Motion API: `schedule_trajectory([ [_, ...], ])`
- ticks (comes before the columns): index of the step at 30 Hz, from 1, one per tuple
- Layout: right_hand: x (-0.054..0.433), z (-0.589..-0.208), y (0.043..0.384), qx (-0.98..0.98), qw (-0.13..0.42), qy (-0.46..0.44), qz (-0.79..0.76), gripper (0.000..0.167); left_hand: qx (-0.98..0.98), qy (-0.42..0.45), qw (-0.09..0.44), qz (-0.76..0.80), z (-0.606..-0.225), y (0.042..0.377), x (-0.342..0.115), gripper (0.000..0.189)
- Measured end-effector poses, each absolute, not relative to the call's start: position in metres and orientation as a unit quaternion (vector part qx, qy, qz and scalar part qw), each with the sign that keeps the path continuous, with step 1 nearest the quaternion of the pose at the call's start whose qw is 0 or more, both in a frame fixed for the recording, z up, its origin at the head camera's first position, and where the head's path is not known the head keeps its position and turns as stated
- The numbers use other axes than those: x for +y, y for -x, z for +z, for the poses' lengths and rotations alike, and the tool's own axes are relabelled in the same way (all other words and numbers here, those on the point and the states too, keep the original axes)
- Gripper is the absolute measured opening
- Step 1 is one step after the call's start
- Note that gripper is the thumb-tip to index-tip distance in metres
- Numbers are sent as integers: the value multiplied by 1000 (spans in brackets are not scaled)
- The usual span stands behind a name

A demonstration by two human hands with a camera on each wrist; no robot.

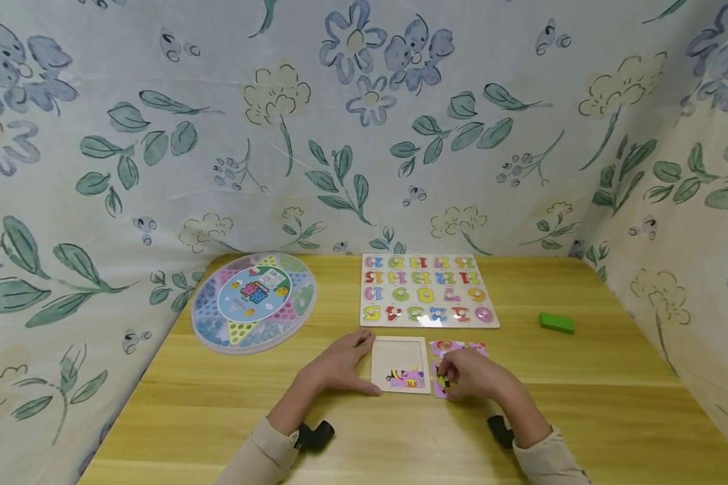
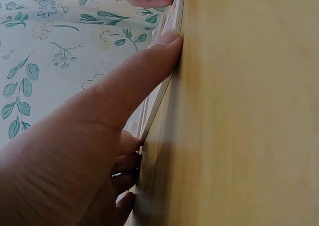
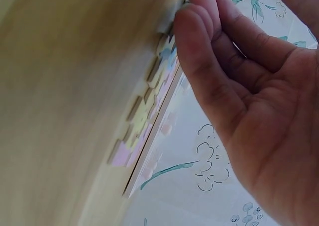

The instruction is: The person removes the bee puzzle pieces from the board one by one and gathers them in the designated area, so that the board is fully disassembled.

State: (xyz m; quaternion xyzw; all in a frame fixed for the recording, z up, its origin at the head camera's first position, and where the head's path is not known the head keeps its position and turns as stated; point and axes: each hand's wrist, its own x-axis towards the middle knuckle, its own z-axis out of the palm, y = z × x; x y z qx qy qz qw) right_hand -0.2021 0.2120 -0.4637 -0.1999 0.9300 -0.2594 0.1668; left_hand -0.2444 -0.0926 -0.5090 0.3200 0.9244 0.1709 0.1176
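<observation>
A small square wooden puzzle tray (image 1: pixel 394 353) lies on the table, with joined pink and yellow jigsaw pieces (image 1: pixel 408 379) in its lower right corner. My left hand (image 1: pixel 340 364) holds the tray by its left side, the thumb (image 2: pixel 149 69) at the near corner and the other fingers by the far one. Just right of the tray, more pink jigsaw pieces (image 1: pixel 445 346) lie close together. Over these is my right hand (image 1: pixel 476 374), its bent fingers pinching a jigsaw piece (image 1: pixel 441 389) that they partly cover. In the right wrist view its fingertips are bunched beyond the knobbed piece edges (image 3: pixel 142 109).
Behind the tray lies a number puzzle board (image 1: pixel 427 291). A round star-patterned game board (image 1: pixel 255 303) stands at the back left, and a green block (image 1: pixel 556 322) lies off to the right. A floral cloth (image 1: pixel 364 135) hangs behind the wooden table (image 1: pixel 400 438).
</observation>
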Motion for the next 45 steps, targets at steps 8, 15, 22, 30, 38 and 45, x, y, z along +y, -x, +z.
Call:
schedule_trajectory([
  [8, 212, -459, 204, 928, 158, 213, -264, 29, 926, -318, 116, 166, -506, 246, -93, 117],
  [15, 210, -460, 204, 929, 148, 223, -255, 27, 926, -315, 119, 169, -508, 244, -94, 116],
  [22, 201, -460, 206, 932, 144, 217, -253, 27, 927, -310, 122, 172, -509, 243, -95, 116],
  [30, 175, -458, 209, 929, 130, 228, -262, 29, 928, -311, 118, 171, -510, 244, -95, 116],
  [38, 150, -461, 215, 922, 139, 244, -265, 30, 929, -310, 112, 170, -511, 243, -93, 116],
  [45, 142, -465, 218, 918, 138, 265, -261, 30, 929, -310, 110, 169, -510, 243, -92, 116],
])
